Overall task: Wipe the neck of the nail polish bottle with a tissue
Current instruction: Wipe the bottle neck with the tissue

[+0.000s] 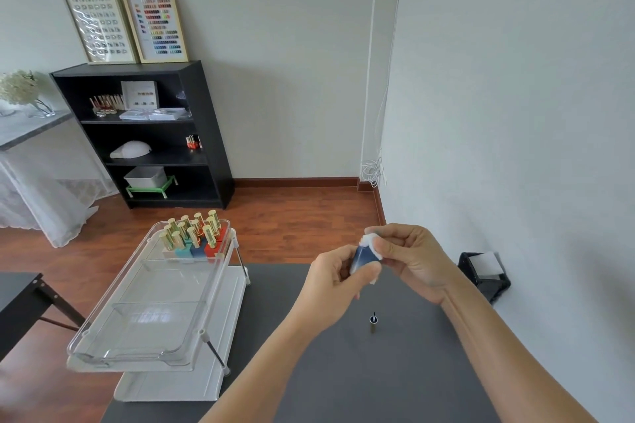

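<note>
A dark blue nail polish bottle (362,258) is held above the grey table (395,371), tilted, in my left hand (335,288). My right hand (410,256) pinches a white tissue (372,240) over the bottle's top, so the neck is hidden under the tissue. The bottle's cap with its brush (373,322) stands upright on the table below my hands, brush end up.
A clear two-tier tray rack (147,330) stands at the table's left edge, with several gold-capped polish bottles (194,232) at its far end. A black tissue box (484,273) sits by the right wall. A black shelf (206,134) stands at the back.
</note>
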Demonstrator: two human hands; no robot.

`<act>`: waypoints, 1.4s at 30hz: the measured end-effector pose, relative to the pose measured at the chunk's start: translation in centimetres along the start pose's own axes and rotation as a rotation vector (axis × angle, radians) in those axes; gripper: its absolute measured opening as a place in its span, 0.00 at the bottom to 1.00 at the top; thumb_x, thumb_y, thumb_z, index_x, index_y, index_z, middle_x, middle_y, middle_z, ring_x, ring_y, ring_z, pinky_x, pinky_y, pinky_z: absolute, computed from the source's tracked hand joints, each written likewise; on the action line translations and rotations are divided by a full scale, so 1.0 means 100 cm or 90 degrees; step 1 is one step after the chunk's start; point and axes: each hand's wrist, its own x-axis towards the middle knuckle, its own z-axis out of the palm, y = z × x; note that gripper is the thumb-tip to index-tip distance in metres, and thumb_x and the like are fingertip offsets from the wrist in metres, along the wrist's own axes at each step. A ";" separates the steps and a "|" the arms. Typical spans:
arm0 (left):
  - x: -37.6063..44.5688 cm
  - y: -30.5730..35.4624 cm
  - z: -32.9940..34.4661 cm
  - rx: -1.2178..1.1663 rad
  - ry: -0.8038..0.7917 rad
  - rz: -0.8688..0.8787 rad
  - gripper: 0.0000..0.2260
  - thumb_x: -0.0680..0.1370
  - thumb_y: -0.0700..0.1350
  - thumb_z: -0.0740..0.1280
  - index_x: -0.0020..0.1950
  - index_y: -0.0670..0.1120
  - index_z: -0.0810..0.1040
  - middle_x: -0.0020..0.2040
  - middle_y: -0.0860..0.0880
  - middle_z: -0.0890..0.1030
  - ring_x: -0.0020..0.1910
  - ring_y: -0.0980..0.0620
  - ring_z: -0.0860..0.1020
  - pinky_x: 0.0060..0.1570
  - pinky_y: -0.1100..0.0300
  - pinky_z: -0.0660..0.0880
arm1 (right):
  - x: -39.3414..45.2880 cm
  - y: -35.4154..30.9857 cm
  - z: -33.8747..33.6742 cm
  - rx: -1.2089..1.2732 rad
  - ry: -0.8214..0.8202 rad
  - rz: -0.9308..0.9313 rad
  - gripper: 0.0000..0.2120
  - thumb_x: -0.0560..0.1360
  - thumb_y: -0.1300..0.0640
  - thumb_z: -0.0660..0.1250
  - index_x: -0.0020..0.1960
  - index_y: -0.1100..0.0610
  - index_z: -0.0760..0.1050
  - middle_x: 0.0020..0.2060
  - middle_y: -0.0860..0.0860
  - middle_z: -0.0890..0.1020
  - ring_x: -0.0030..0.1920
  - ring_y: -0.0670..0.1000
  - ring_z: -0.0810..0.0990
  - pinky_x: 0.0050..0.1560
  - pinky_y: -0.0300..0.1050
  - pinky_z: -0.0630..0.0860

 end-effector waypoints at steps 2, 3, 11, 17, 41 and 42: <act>0.001 -0.003 0.001 0.034 0.040 -0.002 0.10 0.77 0.51 0.68 0.42 0.45 0.79 0.29 0.51 0.74 0.27 0.55 0.68 0.29 0.63 0.66 | 0.000 0.001 0.004 -0.016 0.025 -0.007 0.13 0.61 0.55 0.78 0.45 0.57 0.86 0.42 0.55 0.88 0.42 0.50 0.86 0.42 0.40 0.81; 0.001 -0.005 0.002 0.062 0.069 0.001 0.10 0.77 0.50 0.69 0.42 0.45 0.78 0.29 0.54 0.72 0.27 0.56 0.66 0.29 0.64 0.65 | 0.000 0.002 0.007 -0.037 0.048 -0.022 0.14 0.61 0.53 0.78 0.45 0.56 0.86 0.42 0.55 0.88 0.42 0.50 0.86 0.42 0.40 0.81; 0.006 -0.012 0.016 0.140 0.209 0.047 0.15 0.77 0.47 0.70 0.34 0.47 0.69 0.26 0.56 0.65 0.26 0.55 0.63 0.27 0.68 0.62 | -0.004 0.022 0.034 -0.103 0.306 -0.116 0.01 0.70 0.60 0.75 0.42 0.57 0.86 0.36 0.51 0.88 0.38 0.47 0.86 0.39 0.33 0.79; 0.003 -0.023 0.018 0.035 0.194 -0.013 0.10 0.76 0.50 0.69 0.40 0.46 0.77 0.29 0.52 0.71 0.29 0.54 0.68 0.30 0.62 0.66 | -0.003 0.022 0.025 0.046 0.271 0.065 0.07 0.75 0.57 0.70 0.45 0.57 0.86 0.33 0.50 0.81 0.31 0.45 0.71 0.33 0.38 0.68; 0.020 -0.017 0.018 0.116 0.207 0.059 0.18 0.77 0.45 0.70 0.32 0.54 0.66 0.26 0.59 0.69 0.26 0.57 0.64 0.27 0.68 0.62 | 0.003 0.022 0.034 -0.218 0.313 -0.182 0.04 0.71 0.56 0.75 0.45 0.49 0.86 0.38 0.47 0.88 0.42 0.45 0.87 0.44 0.32 0.79; 0.020 -0.018 0.016 0.100 0.182 0.042 0.15 0.77 0.48 0.70 0.33 0.51 0.70 0.27 0.56 0.71 0.26 0.57 0.65 0.28 0.67 0.63 | 0.004 0.017 0.029 -0.204 0.284 -0.167 0.04 0.70 0.57 0.76 0.43 0.49 0.86 0.37 0.49 0.88 0.40 0.48 0.87 0.41 0.34 0.80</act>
